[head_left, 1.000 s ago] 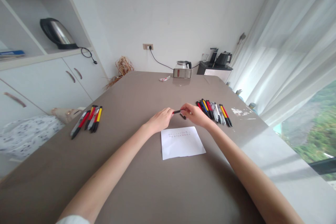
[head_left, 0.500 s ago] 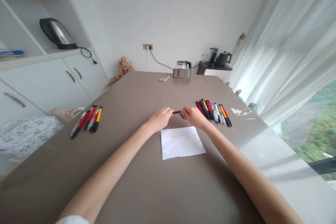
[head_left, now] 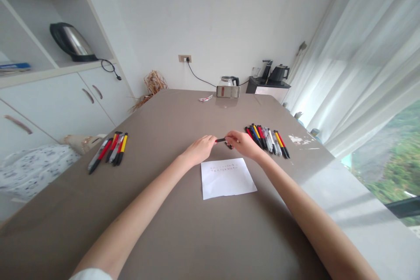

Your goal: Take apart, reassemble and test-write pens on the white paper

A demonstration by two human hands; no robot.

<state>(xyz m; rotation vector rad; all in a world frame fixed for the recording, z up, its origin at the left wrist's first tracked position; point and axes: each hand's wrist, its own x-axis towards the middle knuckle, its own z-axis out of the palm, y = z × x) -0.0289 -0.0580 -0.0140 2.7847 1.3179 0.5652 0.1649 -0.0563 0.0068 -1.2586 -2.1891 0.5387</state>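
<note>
Just now, the right hand [head_left: 242,144] is turning at the wrist: half a second ago its back was rolling over the fingers, and at this moment it is tipping back to nearly the pose of one second ago. Meanwhile the left hand [head_left: 199,148] is keeping almost the same spot beyond the left corner of the paper [head_left: 226,186]. Between the two hands a black pen [head_left: 220,140] is lying crosswise, just past the paper's far edge; the left grip is pinching one end, where a touch of red is showing, and the right grip is pinching the other. That rocking is probably working the pen's end, a twist or a screw, though the fingertips are hiding the joint. A small dark piece [head_left: 230,146] is showing beneath the right fingers, too hidden to identify. On the table [head_left: 164,227], one group of pens [head_left: 117,148] is lying well to the paper's left, and a larger row of pens [head_left: 269,140] is lying beyond its right side; neither group is shifting.
</note>
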